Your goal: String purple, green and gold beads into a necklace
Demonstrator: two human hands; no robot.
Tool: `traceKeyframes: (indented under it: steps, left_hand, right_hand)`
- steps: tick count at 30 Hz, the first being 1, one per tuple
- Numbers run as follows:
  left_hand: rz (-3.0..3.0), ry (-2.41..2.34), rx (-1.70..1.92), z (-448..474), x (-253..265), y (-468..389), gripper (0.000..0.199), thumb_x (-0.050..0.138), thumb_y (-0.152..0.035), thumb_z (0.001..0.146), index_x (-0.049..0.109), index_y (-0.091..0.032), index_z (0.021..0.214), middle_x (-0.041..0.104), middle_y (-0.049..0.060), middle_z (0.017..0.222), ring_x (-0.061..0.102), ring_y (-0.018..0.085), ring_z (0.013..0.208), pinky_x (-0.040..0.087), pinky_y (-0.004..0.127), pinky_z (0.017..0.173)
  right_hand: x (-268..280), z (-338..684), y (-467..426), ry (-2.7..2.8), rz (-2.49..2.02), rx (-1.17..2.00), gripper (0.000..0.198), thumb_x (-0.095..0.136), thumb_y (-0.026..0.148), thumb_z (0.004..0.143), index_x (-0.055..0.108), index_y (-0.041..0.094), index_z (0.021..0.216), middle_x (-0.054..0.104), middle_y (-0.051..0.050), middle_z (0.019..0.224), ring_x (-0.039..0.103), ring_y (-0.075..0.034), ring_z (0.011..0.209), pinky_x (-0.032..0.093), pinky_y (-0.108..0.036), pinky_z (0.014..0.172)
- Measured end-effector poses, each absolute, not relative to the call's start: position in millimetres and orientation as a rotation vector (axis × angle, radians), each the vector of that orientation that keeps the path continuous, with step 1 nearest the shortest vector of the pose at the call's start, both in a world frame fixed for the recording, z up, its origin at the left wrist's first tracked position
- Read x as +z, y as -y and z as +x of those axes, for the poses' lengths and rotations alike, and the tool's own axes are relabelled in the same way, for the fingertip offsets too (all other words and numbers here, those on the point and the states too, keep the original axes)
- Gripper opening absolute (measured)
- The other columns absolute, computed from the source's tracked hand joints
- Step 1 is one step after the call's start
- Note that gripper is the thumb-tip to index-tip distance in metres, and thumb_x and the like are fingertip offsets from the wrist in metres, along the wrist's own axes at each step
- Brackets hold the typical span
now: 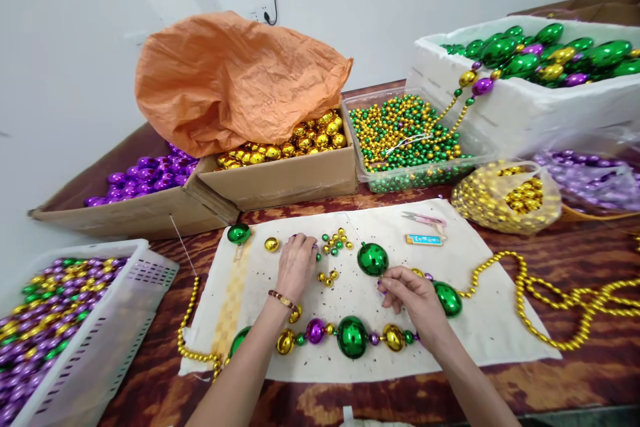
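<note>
On a white cloth (395,363), my left hand (299,260) lies palm down with its fingers bent together. Its fingertips are beside small green and gold beads (340,242); what they hold, if anything, is hidden. My right hand (407,290) is closed in a pinch on the bead strand just below a large green bead (373,259). A thin pale line rises from the top of that bead. Nearer to me runs a row of threaded beads with a large green bead (353,337), a purple bead (315,331) and a gold bead (393,337).
Scissors (423,219) and a blue-labelled packet (424,239) lie on the cloth. Behind are a cardboard box (280,180), a clear bin (420,177) and a white foam box (450,87). A white basket (120,300) stands left; gold bead strings (575,340) lie right.
</note>
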State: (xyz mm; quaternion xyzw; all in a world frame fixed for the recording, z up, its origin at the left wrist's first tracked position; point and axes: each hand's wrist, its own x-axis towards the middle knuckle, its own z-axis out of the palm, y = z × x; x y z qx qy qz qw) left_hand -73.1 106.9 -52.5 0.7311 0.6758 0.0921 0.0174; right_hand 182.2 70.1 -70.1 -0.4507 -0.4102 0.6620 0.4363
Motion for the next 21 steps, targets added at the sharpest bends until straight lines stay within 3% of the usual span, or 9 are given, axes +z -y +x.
traceKeyframes:
  steps: [7, 10, 15, 21]
  left_hand:
    - [2.21, -2.025, 0.26, -74.0, -55.6, -120.7, 0.023, 0.043, -0.013, 0.087, 0.066, -0.02, 0.087, 0.059, 0.01, 0.091, 0.053, 0.025, 0.093, 0.039, 0.038, 0.084]
    - [2.154, -2.031, 0.383, -75.7, -50.5, -121.0, 0.022, 0.045, -0.017, 0.088, 0.064, -0.019, 0.097, 0.059, 0.009, 0.096, 0.056, 0.023, 0.093, 0.041, 0.037, 0.085]
    - [1.24, -1.433, 1.145, -65.7, -25.4, -111.2, 0.022, 0.056, -0.033, 0.086, 0.061, -0.02, 0.103, 0.063, 0.006, 0.098, 0.062, 0.018, 0.085, 0.047, 0.032, 0.077]
    - [0.54, -0.875, 1.305, -50.0, -9.1, -99.2, 0.023, 0.065, -0.025, 0.082, 0.064, -0.016, 0.104, 0.067, 0.008, 0.1, 0.066, 0.018, 0.091, 0.049, 0.035, 0.089]
  right_hand:
    - [-72.2, 181.7, -69.8, 1.035, -1.112, 1.641, 0.024, 0.064, 0.04, 0.083, 0.062, 0.016, 0.08, 0.066, -0.004, 0.075, 0.057, -0.012, 0.054, 0.038, -0.021, 0.045]
    - [-72.4, 182.2, -69.0, 1.077, -1.114, 1.631, 0.023, 0.063, 0.039, 0.085, 0.061, 0.016, 0.08, 0.065, -0.003, 0.075, 0.056, -0.011, 0.055, 0.037, -0.021, 0.046]
    - [-68.6, 184.2, -65.3, 1.269, -1.126, 1.618, 0.022, 0.058, 0.036, 0.088, 0.06, 0.017, 0.078, 0.062, -0.001, 0.067, 0.057, -0.013, 0.057, 0.039, -0.021, 0.049]
    - [-63.5, 187.2, -61.6, 1.438, -1.12, 1.58, 0.021, 0.054, 0.034, 0.09, 0.06, 0.018, 0.078, 0.06, 0.0, 0.067, 0.059, -0.014, 0.061, 0.043, -0.023, 0.054]
